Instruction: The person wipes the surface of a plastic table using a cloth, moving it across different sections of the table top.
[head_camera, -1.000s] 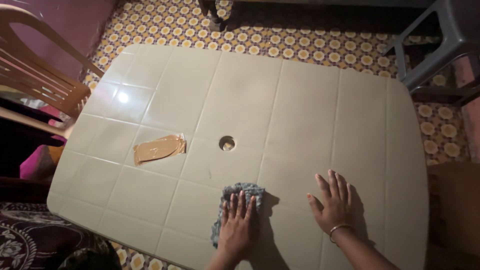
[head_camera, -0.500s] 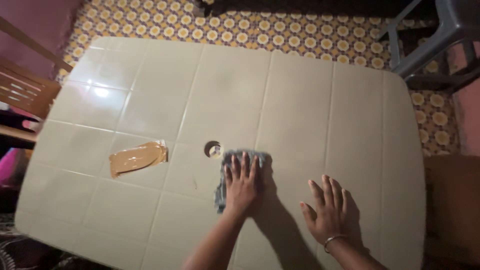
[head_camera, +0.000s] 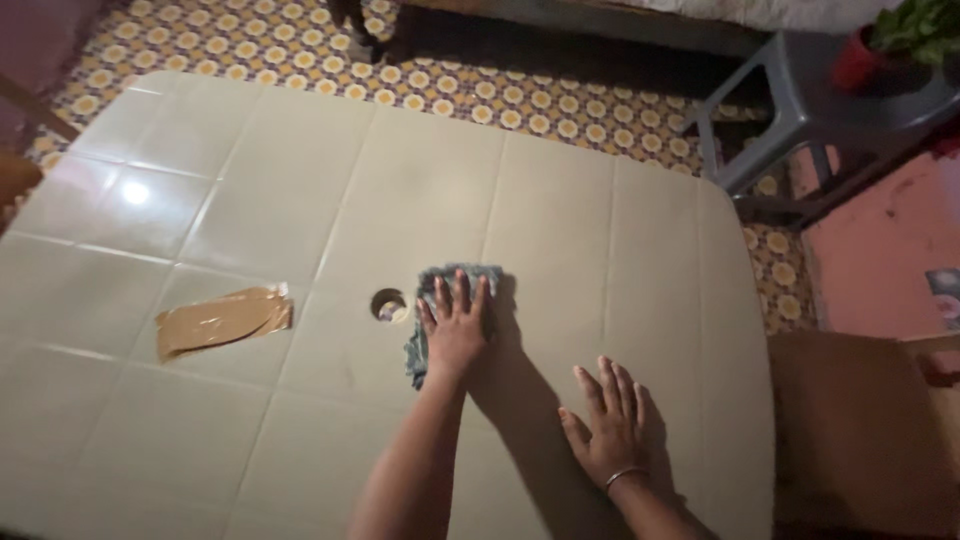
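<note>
Head view: left hand (head_camera: 455, 328) flat on cloth (head_camera: 432, 300) (grey).

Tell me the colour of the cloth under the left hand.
Grey-blue cloth, seen in the head view under the left hand.

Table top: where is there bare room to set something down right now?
The table is bare across its far half, beyond the centre hole, and on the near left below the tan packet. A narrower strip runs along the right edge. Crowded: the middle, where the left hand presses the grey cloth, and the near right under the flat right hand.
</note>
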